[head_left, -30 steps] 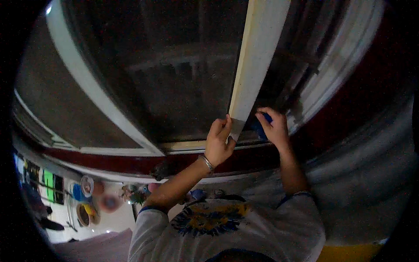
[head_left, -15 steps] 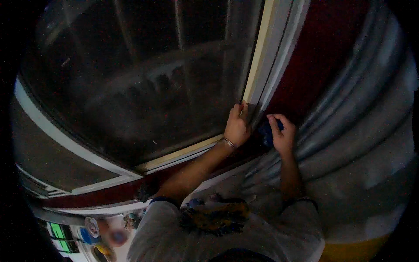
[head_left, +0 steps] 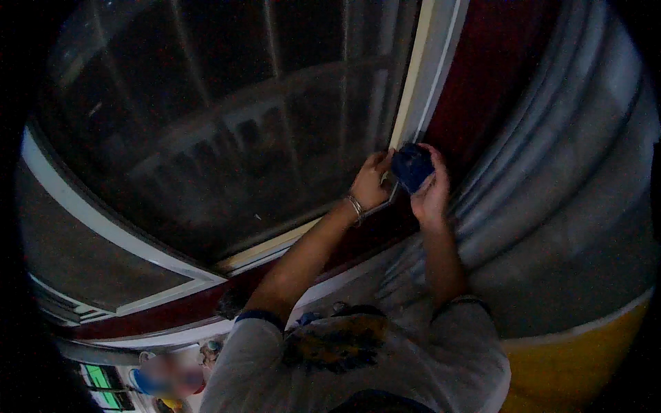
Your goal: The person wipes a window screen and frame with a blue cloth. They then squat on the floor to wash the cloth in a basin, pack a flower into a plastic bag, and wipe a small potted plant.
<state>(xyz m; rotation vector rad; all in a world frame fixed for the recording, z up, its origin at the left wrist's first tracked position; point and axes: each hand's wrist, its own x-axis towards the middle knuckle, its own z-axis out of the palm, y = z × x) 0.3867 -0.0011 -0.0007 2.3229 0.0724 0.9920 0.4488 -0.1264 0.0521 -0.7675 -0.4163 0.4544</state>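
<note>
A window pane stands before me, edged by a pale cream strip set along a white frame. At the lower right corner of the pane, my left hand rests with its fingers curled against the strip; what they pinch, if anything, is hidden. Close beside it, my right hand grips a dark blue rounded bundle, perhaps a bunched cloth, held up against the frame. The dim light hides its exact kind.
A dark red band borders the frame. Long grey folds of curtain hang at the right. A yellow surface lies at lower right. Blurred figures and a bright green panel show at lower left.
My right hand has moved up and left, bringing the blue bundle from beside the frame to the corner. My left hand has shifted only slightly.
</note>
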